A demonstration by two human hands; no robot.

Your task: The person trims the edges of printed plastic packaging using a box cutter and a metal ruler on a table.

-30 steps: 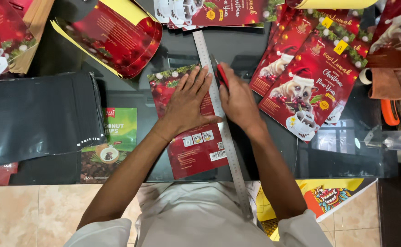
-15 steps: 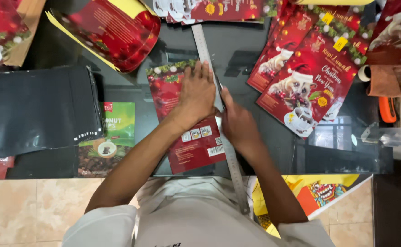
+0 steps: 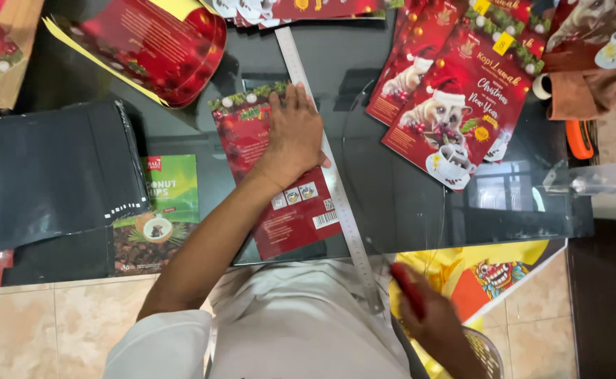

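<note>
My left hand [image 3: 293, 137] lies flat, fingers spread, on a red printed sheet [image 3: 280, 175] on the dark glass table [image 3: 406, 189]. It also presses on a long metal ruler [image 3: 325, 158] that runs along the sheet's right edge, from the table's far side past the near edge. My right hand [image 3: 431, 319] is off the table at the bottom right, below the ruler's near end, closed around a red-handled cutter [image 3: 406, 288]. The hand and cutter are blurred.
Red printed pouches [image 3: 455, 91] fan out at the right and a red curled stack [image 3: 153, 42] lies at the back left. A pile of black bags [image 3: 48, 175] and a green packet [image 3: 164, 210] sit left. A brown cloth [image 3: 581, 91] and an orange tool [image 3: 579, 139] are at the far right.
My right hand has drawn the red cutter down along the ruler from the sheet's top, past the table's near edge to my lap. The left hand kept pressing the sheet and ruler.
</note>
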